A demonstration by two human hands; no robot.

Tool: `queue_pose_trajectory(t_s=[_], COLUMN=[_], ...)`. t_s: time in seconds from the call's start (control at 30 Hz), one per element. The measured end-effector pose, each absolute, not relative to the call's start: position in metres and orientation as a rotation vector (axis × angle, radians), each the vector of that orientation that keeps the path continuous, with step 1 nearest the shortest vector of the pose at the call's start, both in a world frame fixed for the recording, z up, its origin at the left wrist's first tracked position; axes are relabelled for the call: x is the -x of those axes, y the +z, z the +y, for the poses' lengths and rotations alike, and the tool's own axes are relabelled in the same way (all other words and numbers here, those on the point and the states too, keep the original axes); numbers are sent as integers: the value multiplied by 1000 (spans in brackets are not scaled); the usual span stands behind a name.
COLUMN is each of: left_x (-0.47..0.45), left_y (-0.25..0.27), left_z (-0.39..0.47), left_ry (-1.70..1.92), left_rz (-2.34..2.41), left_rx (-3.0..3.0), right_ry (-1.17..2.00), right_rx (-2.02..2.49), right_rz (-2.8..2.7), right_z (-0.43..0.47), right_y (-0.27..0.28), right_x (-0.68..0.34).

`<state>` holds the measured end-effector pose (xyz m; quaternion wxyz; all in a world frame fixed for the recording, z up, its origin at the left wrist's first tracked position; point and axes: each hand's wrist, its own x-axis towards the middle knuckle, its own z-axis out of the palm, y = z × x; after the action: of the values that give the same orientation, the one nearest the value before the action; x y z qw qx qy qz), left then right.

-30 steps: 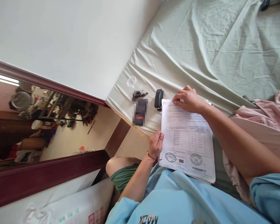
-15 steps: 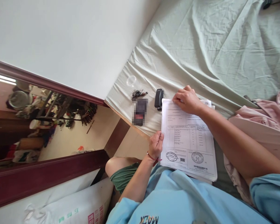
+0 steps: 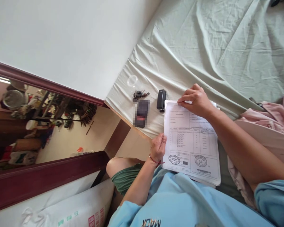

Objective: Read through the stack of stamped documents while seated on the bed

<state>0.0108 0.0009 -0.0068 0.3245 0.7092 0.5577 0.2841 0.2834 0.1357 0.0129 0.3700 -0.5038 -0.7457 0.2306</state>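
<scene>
A stack of printed papers (image 3: 191, 142) lies partly over my lap at the bed's edge, its top sheet carrying a table, two round stamps and a barcode. My left hand (image 3: 158, 146) is closed on the stack's left edge, thumb on top. At the upper edge, my right hand (image 3: 196, 98) has its fingers bent and pinched at the paper; the exact fingertip contact is partly hidden. Just beyond the upper left corner stands a black stapler (image 3: 161, 100), apart from both hands.
Left of the stapler are a blurred-out dark object (image 3: 142, 113), a bunch of keys (image 3: 140, 94) and a clear plastic cup (image 3: 133, 81) on the sheeted bed (image 3: 203, 47). Pink cloth (image 3: 267, 115) lies at right. A white sack (image 3: 82, 205) and a mirror (image 3: 68, 135) are at left.
My right hand has risen slightly and shifted right along the papers' upper edge, its fingers now more bent. My left hand keeps its hold. The view has moved a little.
</scene>
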Motion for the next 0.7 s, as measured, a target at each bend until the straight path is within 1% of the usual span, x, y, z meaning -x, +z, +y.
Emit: queue_pose_trajectory(t_s=[0.23, 0.7], left_x=[-9, -10], left_y=[-9, -8], left_z=[0, 0], left_ry=[739, 742], left_rz=[1451, 1471], left_rx=[-1876, -1927], right_ry=[586, 556], right_rx=[1269, 1344], right_rz=[-2004, -2014], right_z=[133, 132], right_y=[17, 7], right_x=[-287, -275])
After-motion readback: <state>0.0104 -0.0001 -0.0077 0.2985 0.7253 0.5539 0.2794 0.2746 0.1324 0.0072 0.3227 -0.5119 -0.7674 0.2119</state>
